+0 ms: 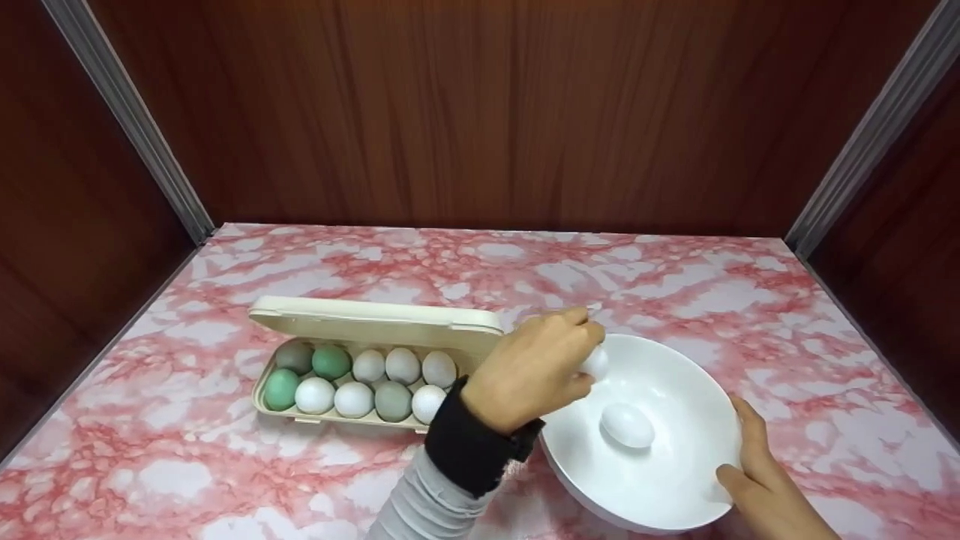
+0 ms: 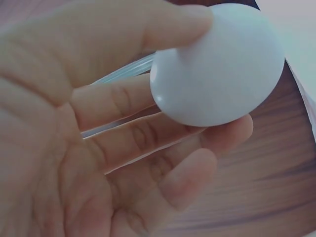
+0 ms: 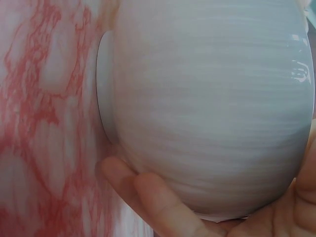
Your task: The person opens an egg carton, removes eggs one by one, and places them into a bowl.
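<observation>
My left hand (image 1: 536, 367) pinches a white egg (image 2: 222, 64) between thumb and fingers, over the left rim of a large white bowl (image 1: 690, 480). In the head view the hand partly covers this held egg (image 1: 596, 364). Another white egg (image 1: 628, 426) lies inside the bowl. My right hand (image 1: 761, 465) grips the bowl at its right side, thumb at the rim and fingers along the outer wall, as the right wrist view shows. Left of the bowl is an egg carton (image 1: 375, 309) with its lid raised, and my left forearm hides its right end.
Several eggs sit in two rows in the carton: green eggs (image 1: 331, 362), grey-green ones (image 1: 393, 401), and white or pale ones (image 1: 354, 400). The red-and-white marbled tabletop (image 1: 172, 476) is enclosed by dark wood panels (image 1: 480, 112) at the back and sides.
</observation>
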`<act>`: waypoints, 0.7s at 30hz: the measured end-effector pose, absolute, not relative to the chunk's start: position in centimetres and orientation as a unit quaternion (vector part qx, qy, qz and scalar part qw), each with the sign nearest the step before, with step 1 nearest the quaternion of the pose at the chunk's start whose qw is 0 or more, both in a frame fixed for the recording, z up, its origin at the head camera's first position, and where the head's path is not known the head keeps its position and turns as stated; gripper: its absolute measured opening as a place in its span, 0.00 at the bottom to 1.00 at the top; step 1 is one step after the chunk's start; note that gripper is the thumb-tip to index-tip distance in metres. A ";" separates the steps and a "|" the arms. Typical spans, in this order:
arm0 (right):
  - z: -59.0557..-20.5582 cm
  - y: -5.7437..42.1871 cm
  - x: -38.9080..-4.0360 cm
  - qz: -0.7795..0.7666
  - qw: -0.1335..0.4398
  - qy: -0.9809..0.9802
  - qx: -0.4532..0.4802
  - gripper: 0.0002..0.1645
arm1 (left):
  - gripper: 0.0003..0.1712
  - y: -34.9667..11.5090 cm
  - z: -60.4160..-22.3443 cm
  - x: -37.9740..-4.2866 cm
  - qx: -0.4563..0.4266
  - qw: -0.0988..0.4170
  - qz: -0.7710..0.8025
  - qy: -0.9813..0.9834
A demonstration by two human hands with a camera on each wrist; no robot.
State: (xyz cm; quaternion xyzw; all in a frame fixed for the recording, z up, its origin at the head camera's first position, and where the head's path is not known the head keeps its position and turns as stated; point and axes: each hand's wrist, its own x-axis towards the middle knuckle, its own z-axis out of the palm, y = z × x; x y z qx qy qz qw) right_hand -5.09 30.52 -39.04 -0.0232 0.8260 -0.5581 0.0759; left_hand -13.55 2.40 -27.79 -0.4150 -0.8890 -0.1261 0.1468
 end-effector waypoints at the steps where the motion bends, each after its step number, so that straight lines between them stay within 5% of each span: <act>1: -39.0 30.5 -5.1 -0.560 0.079 0.825 -0.021 0.53 | 0.10 2.7 -27.8 -13.6 -0.415 0.140 -0.123 -0.890; 21: -39.7 30.8 -5.1 -0.537 0.057 0.841 -0.040 0.50 | 0.12 8.1 -29.2 -12.0 -0.470 0.071 -0.056 -0.878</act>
